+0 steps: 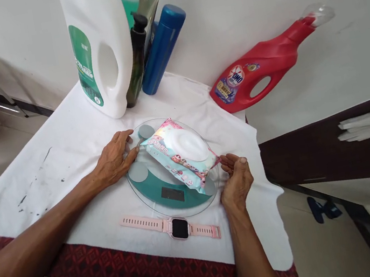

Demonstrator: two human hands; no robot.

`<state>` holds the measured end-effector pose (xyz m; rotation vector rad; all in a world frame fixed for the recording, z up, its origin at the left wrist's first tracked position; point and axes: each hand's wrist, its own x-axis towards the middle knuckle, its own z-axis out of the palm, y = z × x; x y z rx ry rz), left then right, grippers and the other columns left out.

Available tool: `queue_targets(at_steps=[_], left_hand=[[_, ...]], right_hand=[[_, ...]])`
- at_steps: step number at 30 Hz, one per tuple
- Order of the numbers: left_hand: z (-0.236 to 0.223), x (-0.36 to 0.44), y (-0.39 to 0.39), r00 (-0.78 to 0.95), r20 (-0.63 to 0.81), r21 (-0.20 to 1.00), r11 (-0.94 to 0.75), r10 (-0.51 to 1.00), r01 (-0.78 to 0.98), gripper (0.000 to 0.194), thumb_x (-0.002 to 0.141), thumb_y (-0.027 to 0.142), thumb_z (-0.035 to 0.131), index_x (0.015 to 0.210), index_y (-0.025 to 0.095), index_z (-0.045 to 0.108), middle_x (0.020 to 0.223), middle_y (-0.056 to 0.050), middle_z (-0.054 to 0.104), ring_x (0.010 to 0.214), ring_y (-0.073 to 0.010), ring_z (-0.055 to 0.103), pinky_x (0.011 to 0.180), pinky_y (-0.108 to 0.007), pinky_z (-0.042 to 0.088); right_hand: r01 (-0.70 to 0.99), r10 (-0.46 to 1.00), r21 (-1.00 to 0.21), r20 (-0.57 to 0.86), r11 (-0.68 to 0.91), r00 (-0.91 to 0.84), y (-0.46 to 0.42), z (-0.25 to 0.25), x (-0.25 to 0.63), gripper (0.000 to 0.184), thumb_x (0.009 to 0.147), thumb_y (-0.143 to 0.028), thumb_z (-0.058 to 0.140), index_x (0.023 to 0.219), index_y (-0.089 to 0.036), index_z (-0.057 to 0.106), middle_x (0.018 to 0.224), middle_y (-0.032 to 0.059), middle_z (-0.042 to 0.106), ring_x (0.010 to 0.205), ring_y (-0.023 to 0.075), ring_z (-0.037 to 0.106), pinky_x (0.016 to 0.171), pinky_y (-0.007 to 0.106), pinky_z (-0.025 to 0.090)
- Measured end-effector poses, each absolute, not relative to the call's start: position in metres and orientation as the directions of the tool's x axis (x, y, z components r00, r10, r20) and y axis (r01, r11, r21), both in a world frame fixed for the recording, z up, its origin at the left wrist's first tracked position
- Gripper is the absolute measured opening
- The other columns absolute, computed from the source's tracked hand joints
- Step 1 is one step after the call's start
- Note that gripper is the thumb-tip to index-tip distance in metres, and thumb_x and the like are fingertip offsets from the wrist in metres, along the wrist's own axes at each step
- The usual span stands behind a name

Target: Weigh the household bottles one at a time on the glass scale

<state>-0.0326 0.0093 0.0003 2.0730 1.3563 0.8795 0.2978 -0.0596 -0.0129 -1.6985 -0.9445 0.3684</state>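
A pack of wet wipes (166,153), pastel with a white lid, lies on a round glass scale (151,193) with a teal band and a dark display. My left hand (114,160) rests at the scale's left rim, thumb and fingers apart, its thumb tip close to the pack's left end. At the other side, my right hand (237,179) has its fingertips by the pack's right corner; whether they touch it I cannot tell. Its thumb stands apart from the fingers. In front of the scale lies a pink smartwatch (179,228), strap stretched out.
Behind the scale stand a large white jug (96,11), a dark pump bottle (133,66) and a blue bottle (164,47). A red detergent bottle (261,66) stands at the back right. White cloth (72,124) covers the table. Blue slippers (323,210) lie on the floor.
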Motion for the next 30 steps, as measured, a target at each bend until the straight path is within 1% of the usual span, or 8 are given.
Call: queue_targets(at_steps=[5,10,15,20,27,30], left_hand=[[0.0005,-0.0326,0.0096,0.292,0.244,0.709,-0.375,0.925,0.597,0.048,0.100,0.040,0.052,0.140,0.015,0.050,0.120,-0.013,0.066,0.102,-0.0259,0.067,0.090,-0.046,0.058],[0.0010,-0.0319,0.0091,0.291,0.234,0.712,-0.367,0.928,0.598,0.047,0.100,0.041,0.051,0.140,0.016,0.050,0.122,-0.013,0.066,0.102,-0.0258,0.066,0.091,-0.047,0.058],[0.0010,-0.0318,0.0085,0.284,0.234,0.710,-0.363,0.930,0.604,0.046,0.100,0.039,0.052,0.140,0.017,0.050,0.120,-0.012,0.066,0.099,-0.0249,0.067,0.088,-0.046,0.058],[-0.0005,-0.0320,0.0091,0.290,0.244,0.706,-0.374,0.925,0.601,0.048,0.100,0.040,0.052,0.141,0.014,0.051,0.119,-0.013,0.066,0.100,-0.0251,0.066,0.089,-0.046,0.058],[-0.0004,-0.0318,0.0095,0.284,0.212,0.713,-0.347,0.935,0.609,0.048,0.099,0.038,0.053,0.142,0.015,0.050,0.124,-0.014,0.065,0.100,-0.0249,0.067,0.091,-0.047,0.058],[0.0003,-0.0319,0.0095,0.288,0.204,0.711,-0.344,0.936,0.613,0.047,0.099,0.038,0.054,0.141,0.017,0.049,0.124,-0.013,0.066,0.100,-0.0251,0.067,0.091,-0.047,0.058]], right_hand=[[0.453,0.754,-0.887,0.232,-0.095,0.614,-0.0607,-0.0098,0.2959,0.067,0.097,-0.076,0.038,0.114,-0.017,0.067,0.114,0.0120,0.073,0.105,0.0241,0.068,0.099,0.044,0.050],[0.457,0.755,-0.883,0.228,-0.106,0.615,-0.0607,-0.0095,0.2957,0.068,0.098,-0.076,0.037,0.115,-0.017,0.066,0.115,0.0122,0.073,0.106,0.0245,0.068,0.100,0.044,0.049],[0.460,0.758,-0.882,0.232,-0.100,0.609,-0.0612,-0.0093,0.2956,0.068,0.098,-0.075,0.037,0.115,-0.016,0.066,0.115,0.0126,0.073,0.107,0.0246,0.068,0.100,0.044,0.050],[0.464,0.759,-0.879,0.228,-0.109,0.610,-0.0621,-0.0089,0.2952,0.070,0.098,-0.075,0.036,0.117,-0.016,0.066,0.117,0.0134,0.073,0.106,0.0249,0.068,0.100,0.045,0.049],[0.450,0.755,-0.887,0.226,-0.102,0.616,-0.0616,-0.0098,0.2955,0.070,0.097,-0.076,0.037,0.116,-0.016,0.066,0.116,0.0128,0.072,0.105,0.0250,0.067,0.099,0.045,0.050],[0.451,0.756,-0.887,0.228,-0.098,0.614,-0.0614,-0.0099,0.2955,0.070,0.097,-0.076,0.037,0.116,-0.015,0.067,0.116,0.0128,0.072,0.105,0.0248,0.067,0.098,0.044,0.050]])
